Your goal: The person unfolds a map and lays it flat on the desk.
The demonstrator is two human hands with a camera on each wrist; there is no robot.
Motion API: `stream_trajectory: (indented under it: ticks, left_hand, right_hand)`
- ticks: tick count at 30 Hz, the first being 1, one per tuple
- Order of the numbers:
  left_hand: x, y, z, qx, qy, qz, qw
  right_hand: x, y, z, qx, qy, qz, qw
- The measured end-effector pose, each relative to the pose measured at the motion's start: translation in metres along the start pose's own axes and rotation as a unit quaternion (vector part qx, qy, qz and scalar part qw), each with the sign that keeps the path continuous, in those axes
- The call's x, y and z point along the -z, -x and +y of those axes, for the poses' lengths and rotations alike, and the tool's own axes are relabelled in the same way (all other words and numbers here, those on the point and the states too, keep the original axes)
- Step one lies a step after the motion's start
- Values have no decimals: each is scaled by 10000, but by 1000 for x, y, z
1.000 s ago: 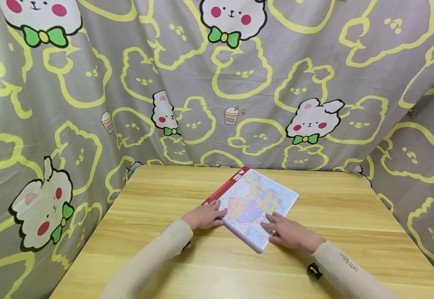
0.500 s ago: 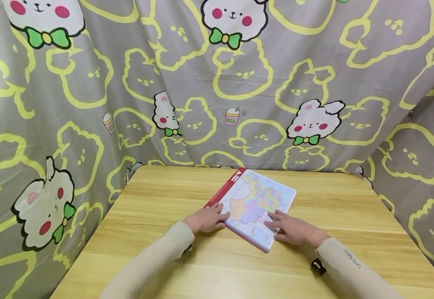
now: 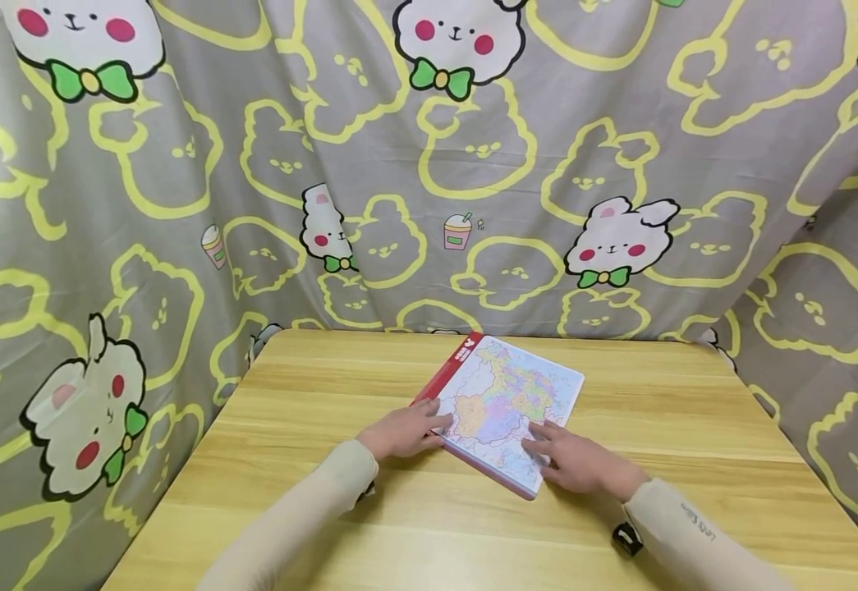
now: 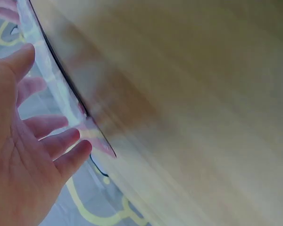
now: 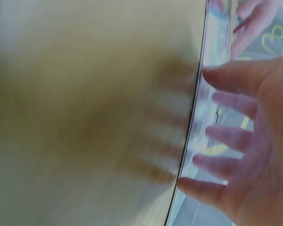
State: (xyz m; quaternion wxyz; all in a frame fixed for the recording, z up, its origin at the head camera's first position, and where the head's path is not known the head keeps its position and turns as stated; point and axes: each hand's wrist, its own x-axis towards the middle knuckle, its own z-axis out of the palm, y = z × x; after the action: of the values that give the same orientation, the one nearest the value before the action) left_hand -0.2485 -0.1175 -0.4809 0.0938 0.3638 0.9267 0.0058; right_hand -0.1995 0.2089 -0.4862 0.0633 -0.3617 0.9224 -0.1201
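Map board point(image 3: 498, 398) turned slightly between left hand point(image 3: 401, 431) and right hand point(image 3: 580, 461).

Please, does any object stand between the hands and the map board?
Nothing visible does: the left hand and the right hand reach over the edges of the map board, with no other thing between.

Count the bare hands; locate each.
2: bare left hand at the left corner of the rectangular, red-banded, multicoloured map board; bare right hand at its right edge.

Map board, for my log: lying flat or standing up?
Flat: in the head view, the map board lies on the table, printed face up.
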Motion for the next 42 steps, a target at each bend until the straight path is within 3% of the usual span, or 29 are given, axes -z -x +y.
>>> stream_trajectory:
  ticks: [7, 14, 22, 42]
  left_hand:
    - [3, -5, -13, 236, 276, -77, 9993]
    - [3, -11, -18, 345, 495, -405, 9974]
    - [11, -8, -14, 291, 377, -476, 9977]
    - [0, -5, -9, 196, 28, -411, 9990]
  right_hand:
    - [-8, 1, -30, -385, -14, -3, 9993]
    - [-12, 3, -46, -245, 190, 5, 9995]
    - [-16, 1, -45, -223, 244, 15, 9995]
    - [-12, 2, -31, -221, 236, 21, 9995]
